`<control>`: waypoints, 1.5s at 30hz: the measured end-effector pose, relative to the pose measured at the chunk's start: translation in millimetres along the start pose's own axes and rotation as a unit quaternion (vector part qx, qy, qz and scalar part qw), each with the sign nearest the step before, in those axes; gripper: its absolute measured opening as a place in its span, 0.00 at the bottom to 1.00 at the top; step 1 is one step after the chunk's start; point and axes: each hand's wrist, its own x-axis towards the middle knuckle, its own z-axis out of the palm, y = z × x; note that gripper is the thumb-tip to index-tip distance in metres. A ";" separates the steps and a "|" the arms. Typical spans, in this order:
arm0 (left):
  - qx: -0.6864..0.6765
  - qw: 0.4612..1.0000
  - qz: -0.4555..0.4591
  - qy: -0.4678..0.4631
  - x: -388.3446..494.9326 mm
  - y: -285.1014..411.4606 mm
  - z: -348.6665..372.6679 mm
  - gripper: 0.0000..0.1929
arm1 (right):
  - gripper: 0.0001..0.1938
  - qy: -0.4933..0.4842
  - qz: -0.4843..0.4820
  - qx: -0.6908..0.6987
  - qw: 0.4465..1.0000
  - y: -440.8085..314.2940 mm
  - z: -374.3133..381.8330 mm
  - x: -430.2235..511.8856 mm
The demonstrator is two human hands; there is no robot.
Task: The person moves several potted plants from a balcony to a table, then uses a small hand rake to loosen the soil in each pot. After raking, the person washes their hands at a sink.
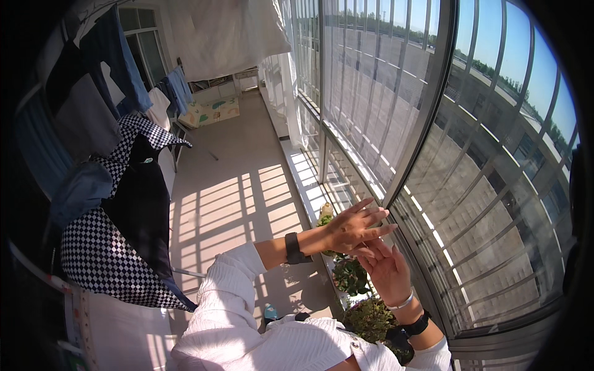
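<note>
In front of a sliding window, my left hand (pixel 355 229) is stretched out to the right with its fingers spread. A black strap circles that wrist. Just below it, my right hand (pixel 389 271) is turned palm up, its fingertips partly covered by my left hand; the two look to be touching. A pale bracelet (pixel 401 301) and another black strap (pixel 417 323) are on my right wrist. No object shows in either hand. Potted plants (pixel 351 274) stand on the ledge beneath my hands, the nearest a bushy one (pixel 371 317).
Laundry hangs on the left, including a black-and-white checkered cloth (pixel 100 257) with a dark side. A metal window frame (pixel 420 109) with bars outside rises on the right. A bottle (pixel 326 209) stands on the ledge. The patterned mat (pixel 218 111) lies on the far floor.
</note>
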 end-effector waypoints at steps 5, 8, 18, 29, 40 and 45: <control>-0.733 0.428 -0.446 0.284 -72.6 -48.0 -59.8 0.40 | 0.34 -0.055 0.062 0.114 0.990 -10.8 -0.3 4.7; -0.831 0.362 -0.288 0.308 -69.3 -23.0 -58.3 0.41 | 0.33 0.026 -0.019 0.182 0.983 -14.8 -7.4 6.1; -0.831 0.231 -0.490 -0.126 -87.6 49.4 121.3 0.18 | 0.23 0.461 -0.259 0.111 0.841 106.9 -3.2 -246.8; -0.777 0.202 -0.226 -0.552 -44.4 388.6 102.3 0.02 | 0.23 0.749 -0.472 0.152 0.440 316.8 197.6 -495.1; -0.685 0.149 -0.062 -0.711 -34.0 653.3 89.2 0.13 | 0.25 0.775 -0.591 0.183 0.126 426.9 309.2 -599.1; -0.678 0.107 0.013 -0.727 -44.1 697.7 82.2 0.10 | 0.16 0.823 -0.550 0.103 0.100 442.5 311.9 -604.8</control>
